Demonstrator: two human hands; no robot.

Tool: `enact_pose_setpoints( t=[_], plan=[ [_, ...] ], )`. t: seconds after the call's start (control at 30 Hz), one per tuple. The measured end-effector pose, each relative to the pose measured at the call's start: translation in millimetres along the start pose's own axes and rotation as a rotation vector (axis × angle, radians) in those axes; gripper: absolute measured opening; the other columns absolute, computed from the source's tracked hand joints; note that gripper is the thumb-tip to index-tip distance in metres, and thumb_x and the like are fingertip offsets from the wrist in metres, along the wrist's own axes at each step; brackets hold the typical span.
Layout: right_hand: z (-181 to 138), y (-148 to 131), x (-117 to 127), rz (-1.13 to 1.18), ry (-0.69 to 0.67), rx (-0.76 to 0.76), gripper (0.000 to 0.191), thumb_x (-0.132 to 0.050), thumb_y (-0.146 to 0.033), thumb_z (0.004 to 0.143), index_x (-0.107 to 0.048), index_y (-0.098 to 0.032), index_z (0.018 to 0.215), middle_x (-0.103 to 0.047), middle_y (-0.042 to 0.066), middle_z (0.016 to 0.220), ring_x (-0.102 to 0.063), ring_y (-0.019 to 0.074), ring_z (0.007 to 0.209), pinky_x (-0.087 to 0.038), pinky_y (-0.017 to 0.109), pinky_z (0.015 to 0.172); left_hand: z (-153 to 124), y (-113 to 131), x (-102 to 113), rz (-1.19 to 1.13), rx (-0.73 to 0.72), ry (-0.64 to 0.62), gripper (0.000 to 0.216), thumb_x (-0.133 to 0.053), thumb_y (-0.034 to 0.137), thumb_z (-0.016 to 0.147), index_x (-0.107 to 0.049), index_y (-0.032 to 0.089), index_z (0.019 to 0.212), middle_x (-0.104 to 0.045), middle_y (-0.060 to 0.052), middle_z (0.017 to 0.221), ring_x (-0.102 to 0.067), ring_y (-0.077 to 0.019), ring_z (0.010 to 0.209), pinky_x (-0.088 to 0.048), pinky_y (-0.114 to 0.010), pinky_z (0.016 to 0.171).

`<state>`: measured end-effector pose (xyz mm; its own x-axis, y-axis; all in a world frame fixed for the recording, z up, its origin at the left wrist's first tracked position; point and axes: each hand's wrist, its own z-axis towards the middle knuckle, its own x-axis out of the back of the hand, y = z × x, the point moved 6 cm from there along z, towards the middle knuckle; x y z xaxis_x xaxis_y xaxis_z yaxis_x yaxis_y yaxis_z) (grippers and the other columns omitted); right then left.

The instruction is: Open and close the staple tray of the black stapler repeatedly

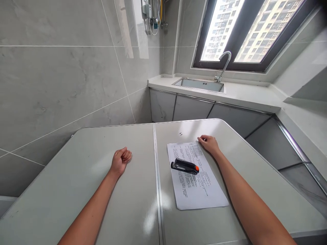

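Note:
My left hand rests on the left half of the table, closed in a loose fist with nothing showing in it. At the upper right corner of the printed paper lies my right hand, its fingers curled inward. I see nothing held there, and whether the fingertips touch the sheet I cannot tell. A black stapler with an orange end lies across the middle of the paper, apart from both hands. Just beyond the paper's top edge are small dark bits, too small to name.
The white table has a metal seam down its middle. Behind it runs a counter with a sink and a tap under a window. A grey tiled wall borders the left side.

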<state>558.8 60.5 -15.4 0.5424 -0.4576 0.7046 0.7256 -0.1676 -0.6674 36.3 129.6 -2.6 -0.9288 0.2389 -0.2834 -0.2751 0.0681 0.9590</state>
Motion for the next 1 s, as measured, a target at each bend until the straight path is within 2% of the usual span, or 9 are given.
enact_pose_setpoints(
  t=[0.17, 0.27, 0.57, 0.8, 0.9, 1.0],
  plan=[
    [4, 0, -1, -0.027, -0.021, 0.022, 0.040, -0.057, -0.056, 0.082, -0.062, -0.022, 0.061, -0.066, 0.004, 0.063, -0.056, 0.0197, 0.064, -0.036, 0.031, 0.061, -1, -9, -9, 0.310, -0.001, -0.102, 0.062, -0.064, 0.049, 0.091, -0.023, 0.021, 0.053, -0.018, 0.005, 0.056, -0.017, -0.0105, 0.052, -0.018, -0.028, 0.050],
    [4, 2, -2, -0.053, -0.029, 0.023, 0.038, -0.057, -0.054, 0.082, -0.063, -0.023, 0.062, -0.067, 0.003, 0.065, -0.056, 0.0197, 0.065, -0.035, 0.031, 0.062, -3, -12, -11, 0.415, 0.009, -0.136, 0.061, -0.062, 0.050, 0.091, -0.025, 0.020, 0.053, -0.018, 0.004, 0.057, -0.016, -0.0104, 0.054, -0.017, -0.027, 0.050],
    [5, 3, -4, -0.087, -0.032, 0.022, 0.037, -0.055, -0.052, 0.085, -0.064, -0.023, 0.063, -0.069, 0.004, 0.068, -0.058, 0.0205, 0.067, -0.037, 0.031, 0.061, -4, -9, -11, 0.433, 0.018, -0.129, 0.061, -0.062, 0.053, 0.091, -0.026, 0.020, 0.054, -0.019, 0.004, 0.058, -0.018, -0.0107, 0.054, -0.019, -0.025, 0.047],
    [4, 1, -1, -0.106, -0.005, 0.034, 0.036, -0.055, -0.048, 0.086, -0.062, -0.023, 0.062, -0.069, 0.004, 0.069, -0.059, 0.0208, 0.067, -0.039, 0.032, 0.062, -3, -11, -11, 0.446, 0.039, -0.177, 0.064, -0.062, 0.054, 0.091, -0.022, 0.020, 0.054, -0.017, 0.004, 0.058, -0.014, -0.0106, 0.054, -0.020, -0.027, 0.050],
    [-3, -20, 1, -0.090, 0.025, 0.128, 0.037, -0.053, -0.047, 0.092, -0.064, -0.022, 0.065, -0.071, 0.006, 0.075, -0.062, 0.0215, 0.071, -0.046, 0.034, 0.070, -2, -9, -11, 0.398, 0.029, -0.161, 0.062, -0.061, 0.052, 0.092, -0.022, 0.020, 0.055, -0.017, 0.004, 0.058, -0.016, -0.0110, 0.054, -0.018, -0.027, 0.050],
    [-24, -65, -16, -0.031, -0.083, 0.396, 0.036, -0.047, -0.044, 0.101, -0.073, -0.022, 0.088, -0.076, 0.009, 0.102, -0.069, 0.0242, 0.095, -0.052, 0.039, 0.089, -1, -8, -10, 0.343, 0.033, -0.149, 0.061, -0.061, 0.051, 0.092, -0.022, 0.021, 0.056, -0.017, 0.005, 0.058, -0.017, -0.0107, 0.053, -0.018, -0.027, 0.050]
  ],
)
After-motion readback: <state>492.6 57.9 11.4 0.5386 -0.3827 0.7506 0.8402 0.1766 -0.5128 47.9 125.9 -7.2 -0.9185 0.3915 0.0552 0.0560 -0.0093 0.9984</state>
